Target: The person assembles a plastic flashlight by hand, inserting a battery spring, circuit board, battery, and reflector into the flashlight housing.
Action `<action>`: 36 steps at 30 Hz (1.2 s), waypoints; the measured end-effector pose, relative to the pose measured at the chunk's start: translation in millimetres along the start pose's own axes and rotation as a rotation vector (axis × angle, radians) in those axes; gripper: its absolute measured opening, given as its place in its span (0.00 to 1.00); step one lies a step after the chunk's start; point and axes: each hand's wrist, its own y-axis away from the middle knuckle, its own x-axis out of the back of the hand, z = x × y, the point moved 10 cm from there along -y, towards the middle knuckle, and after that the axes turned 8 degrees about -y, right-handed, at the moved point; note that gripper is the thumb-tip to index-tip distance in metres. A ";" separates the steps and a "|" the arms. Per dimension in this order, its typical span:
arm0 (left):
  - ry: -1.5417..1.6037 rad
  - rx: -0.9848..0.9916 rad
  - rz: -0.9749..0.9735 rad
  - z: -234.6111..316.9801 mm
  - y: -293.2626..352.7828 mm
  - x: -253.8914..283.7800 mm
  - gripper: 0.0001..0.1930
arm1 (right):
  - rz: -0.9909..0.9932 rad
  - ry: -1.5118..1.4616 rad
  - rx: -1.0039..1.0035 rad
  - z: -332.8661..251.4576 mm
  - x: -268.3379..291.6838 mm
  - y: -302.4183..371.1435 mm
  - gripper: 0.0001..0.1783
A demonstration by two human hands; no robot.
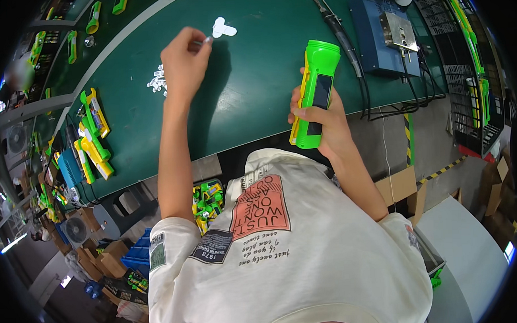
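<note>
In my right hand (325, 116) is a green and yellow flashlight (322, 62), held upright with its wide head away from me. A dark panel shows on its side, and my thumb lies across the lower part of the body. My left hand (185, 61) is raised over the green tabletop, thumb and fingers pinched together. Something small and pale shows at the fingertips, too small to name. Just beyond that hand lie a few flat white rounded pieces (222, 28). Beside its wrist sits a pile of small white parts (158, 81).
A soldering iron (336, 30) and its blue station (382, 35) stand at the far right of the green table (255, 76), cables trailing near the edge. Several green and yellow flashlight pieces (92, 136) lie at left. A black wire rack (463, 80) holds more at right.
</note>
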 end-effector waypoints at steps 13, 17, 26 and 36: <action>-0.331 -0.081 -0.080 12.6 36.9 -4.8 0.11 | -0.002 0.021 -0.024 5.2 1.4 -1.8 0.41; -0.369 -0.102 -0.259 15.3 24.6 -20.8 0.15 | -0.008 0.013 -0.021 4.4 -1.7 -0.9 0.41; -0.708 -0.318 -0.312 39.7 28.5 -42.9 0.14 | -0.009 0.013 -0.028 5.5 2.2 6.1 0.41; 0.753 0.006 -0.428 87.9 74.1 -41.5 0.19 | -0.053 -0.014 -0.079 13.3 -4.5 9.9 0.38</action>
